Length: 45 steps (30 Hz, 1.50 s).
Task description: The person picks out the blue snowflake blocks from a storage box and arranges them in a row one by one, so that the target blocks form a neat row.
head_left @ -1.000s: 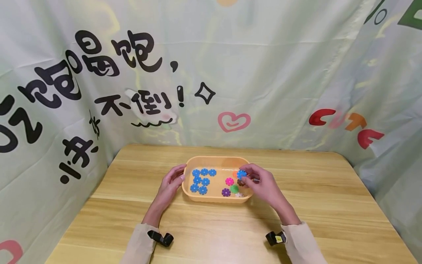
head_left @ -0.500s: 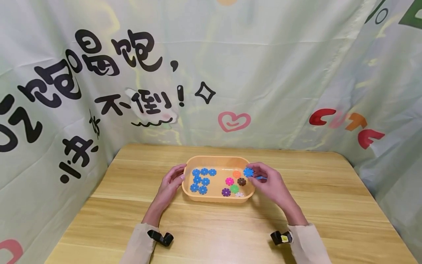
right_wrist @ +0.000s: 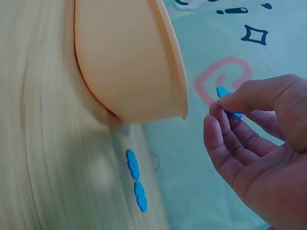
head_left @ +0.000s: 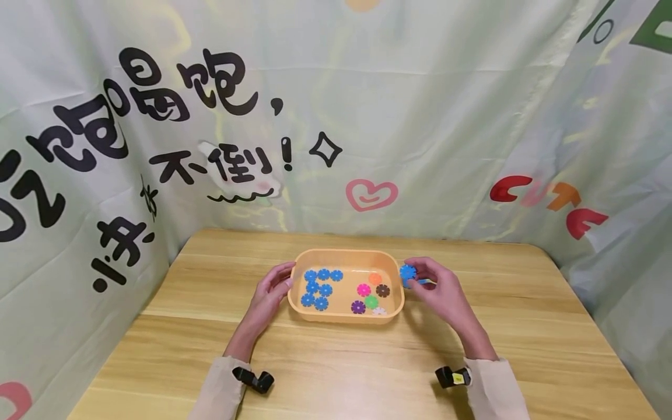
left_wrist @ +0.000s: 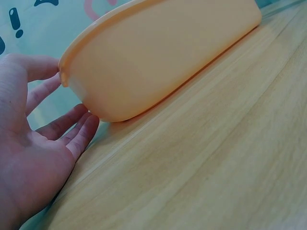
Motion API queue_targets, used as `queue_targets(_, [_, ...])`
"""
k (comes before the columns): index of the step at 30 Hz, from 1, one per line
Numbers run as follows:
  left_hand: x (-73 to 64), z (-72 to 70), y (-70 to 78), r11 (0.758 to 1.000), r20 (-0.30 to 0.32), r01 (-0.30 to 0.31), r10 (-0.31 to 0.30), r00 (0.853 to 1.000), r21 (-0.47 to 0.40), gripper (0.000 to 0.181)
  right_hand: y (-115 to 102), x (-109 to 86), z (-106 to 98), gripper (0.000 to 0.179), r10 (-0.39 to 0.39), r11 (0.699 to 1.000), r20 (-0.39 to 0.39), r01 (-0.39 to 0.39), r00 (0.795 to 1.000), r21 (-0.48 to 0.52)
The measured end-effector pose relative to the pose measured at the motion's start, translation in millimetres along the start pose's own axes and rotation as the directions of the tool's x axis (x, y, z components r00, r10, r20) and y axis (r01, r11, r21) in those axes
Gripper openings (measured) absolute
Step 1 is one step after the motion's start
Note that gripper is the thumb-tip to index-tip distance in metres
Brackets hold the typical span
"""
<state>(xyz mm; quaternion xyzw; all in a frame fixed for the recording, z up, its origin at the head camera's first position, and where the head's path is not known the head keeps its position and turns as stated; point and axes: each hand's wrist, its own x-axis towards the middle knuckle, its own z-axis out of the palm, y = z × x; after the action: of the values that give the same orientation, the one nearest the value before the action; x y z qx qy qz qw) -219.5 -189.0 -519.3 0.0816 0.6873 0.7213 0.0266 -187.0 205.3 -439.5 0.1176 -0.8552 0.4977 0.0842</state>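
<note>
My left hand (head_left: 270, 293) touches the left end of the peach plastic tray (head_left: 341, 318); in the left wrist view its fingertips (left_wrist: 88, 120) meet the outer wall and rim. Just off the tray's right end, my right hand (head_left: 440, 291) pinches a blue snowflake disc (head_left: 407, 272) between thumb and fingers. In the right wrist view two more blue discs (right_wrist: 133, 164) lie end to end on the table under that hand. Inside the tray, several blue discs (head_left: 325, 289) form a group at the left. Pink, orange, brown (head_left: 382, 290), green, purple and white discs lie at the right.
The wooden table (head_left: 336, 367) runs out on both sides of the tray and in front of it. A printed curtain (head_left: 420, 116) hangs behind and along the sides. Each wrist carries a small black camera (head_left: 254, 379).
My right hand has moved right with the blue disc, from above the tray's right part to outside its rim, uncovering the orange and brown discs. My left hand stays at the tray.
</note>
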Motion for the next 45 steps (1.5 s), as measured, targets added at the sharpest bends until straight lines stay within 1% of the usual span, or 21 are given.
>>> queue_targets(6, [-1.4, 0.0, 0.8, 1.0, 0.001, -0.006, 0.006, 1.0, -0.002, 0.041, 7, 0.1, -9, 0.037, 0.025, 0.999, -0.023, -0.026, 0.999, -0.021])
queue_targets(15, [-0.4, 0.4, 0.8, 1.0, 0.007, -0.023, 0.023, 1.0, 0.004, 0.044, 25, -3.1, -22, 0.036, 0.055, 0.996, -0.062, -0.06, 0.997, -0.07])
queue_targets(21, [-0.5, -0.3, -0.4, 1.0, -0.001, -0.014, 0.014, 1.0, 0.003, 0.041, 36, -4.6, -30, 0.038, 0.064, 0.994, -0.082, -0.071, 0.995, -0.081])
queue_targets(26, [-0.5, -1.2, -1.1, 1.0, 0.006, -0.018, 0.018, 1.0, 0.001, 0.041, 45, -5.8, -37, 0.039, 0.117, 0.988, -0.078, -0.124, 0.99, -0.089])
queue_targets(29, [-0.3, -1.7, -1.4, 1.0, 0.01, -0.025, 0.025, 1.0, -0.001, 0.041, 49, -6.3, -40, 0.04, 0.13, 0.986, -0.078, -0.137, 0.988, -0.09])
queue_targets(32, [0.0, -1.9, -2.0, 1.0, 0.014, -0.029, 0.029, 0.999, -0.006, 0.041, 52, -6.4, -40, 0.039, 0.139, 0.984, -0.081, -0.146, 0.987, -0.099])
queue_targets(40, [-0.4, -0.8, -0.9, 0.999, 0.02, -0.036, 0.037, 0.999, -0.02, 0.043, 63, -9.1, -42, 0.039, 0.193, 0.972, -0.058, -0.199, 0.98, -0.128])
queue_targets(45, [-0.6, -0.4, 0.0, 0.999, 0.011, -0.027, 0.027, 1.0, -0.024, 0.042, 69, -10.6, -42, 0.037, 0.226, 0.96, -0.041, -0.23, 0.973, -0.161])
